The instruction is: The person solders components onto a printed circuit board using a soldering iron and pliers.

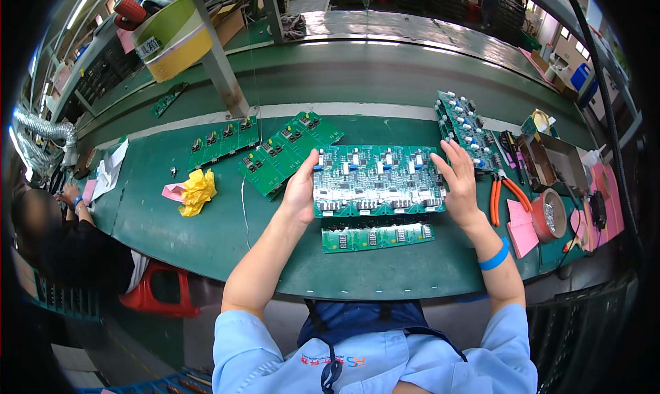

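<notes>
Head view: one green circuit board panel (378, 182) is being held up over the workbench (275, 274), between the bench's middle and its front edge, component face being shown. Its left edge is being gripped by the left hand (300, 188), thumb being pressed on top, the other fingers being mostly hidden underneath. Fingers of the right hand (460, 184) are being kept spread apart at the panel's upper right corner; whether any weight is being carried there can't be told. A blue wristband (493, 255) is being worn on the right wrist. Just in front of the panel, toward the bench's front edge, a display board strip (378, 239) is being partly covered; whether it is being touched can't be told. Toward the bench's rear edge, left of centre, two more boards are being laid out: a wide one (292, 149) and a narrower one (225, 142). Yellow crumpled wrapping (199, 191) is being left near them. By the right end, a stack of boards (469, 129), orange-handled pliers (496, 200), pink paper (522, 230) and a round pot (552, 215) are being kept.
</notes>
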`<state>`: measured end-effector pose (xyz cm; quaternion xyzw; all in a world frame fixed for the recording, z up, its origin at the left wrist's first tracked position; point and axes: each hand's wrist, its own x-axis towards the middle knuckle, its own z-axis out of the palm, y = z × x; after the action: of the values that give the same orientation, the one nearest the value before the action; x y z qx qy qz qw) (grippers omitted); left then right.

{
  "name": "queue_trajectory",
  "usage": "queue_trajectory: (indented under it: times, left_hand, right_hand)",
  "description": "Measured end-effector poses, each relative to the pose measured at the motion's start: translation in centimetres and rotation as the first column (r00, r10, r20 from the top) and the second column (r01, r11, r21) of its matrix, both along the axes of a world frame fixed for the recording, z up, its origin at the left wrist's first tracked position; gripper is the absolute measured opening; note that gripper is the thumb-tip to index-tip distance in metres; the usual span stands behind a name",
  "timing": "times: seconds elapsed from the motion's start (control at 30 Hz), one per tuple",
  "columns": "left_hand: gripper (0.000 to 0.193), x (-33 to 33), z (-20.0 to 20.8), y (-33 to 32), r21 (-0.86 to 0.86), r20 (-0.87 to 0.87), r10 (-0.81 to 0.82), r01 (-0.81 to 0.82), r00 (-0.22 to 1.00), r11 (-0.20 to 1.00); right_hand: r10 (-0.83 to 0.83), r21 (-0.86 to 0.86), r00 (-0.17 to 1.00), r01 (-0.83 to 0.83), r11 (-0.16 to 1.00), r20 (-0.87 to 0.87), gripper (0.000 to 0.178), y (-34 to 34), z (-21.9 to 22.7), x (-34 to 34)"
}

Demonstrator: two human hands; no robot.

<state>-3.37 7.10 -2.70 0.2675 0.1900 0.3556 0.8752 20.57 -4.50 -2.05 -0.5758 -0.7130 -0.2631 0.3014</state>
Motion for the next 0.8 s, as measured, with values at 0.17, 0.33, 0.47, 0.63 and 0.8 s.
queue_trajectory:
  times: [0.17,0.33,0.47,0.63,0.8]
  left_hand:
    - [0.032,0.2,0.1,-0.7,0.009,-0.062,0.037,-0.036,0.997,0.999]
    - [0.033,0.5,0.0,-1.1,0.038,-0.009,0.009,-0.009,1.000,0.999]
    - [0.037,0.7,-0.3,-1.3,0.053,-0.002,-0.010,0.010,1.000,0.999]
    - [0.044,0.8,-0.4,-1.3,0.069,-0.060,0.021,-0.017,0.998,0.997]
    - [0.045,0.9,-0.4,-1.5,0.087,-0.071,0.034,-0.028,0.997,0.996]
  right_hand:
    - [0.003,-0.081,0.997,-0.009,0.997,-0.071,0.040,0.4,-2.2,-0.1]
    - [0.053,-0.211,0.962,-0.112,0.971,-0.267,0.041,0.3,-3.0,-0.1]
    - [0.050,-0.229,0.955,-0.120,0.966,-0.291,0.042,0.2,-3.3,0.1]
    - [0.059,-0.211,0.954,-0.125,0.969,-0.293,0.043,0.1,-3.3,0.2]
    - [0.057,-0.192,0.957,-0.115,0.975,-0.284,0.043,0.0,-3.3,0.2]
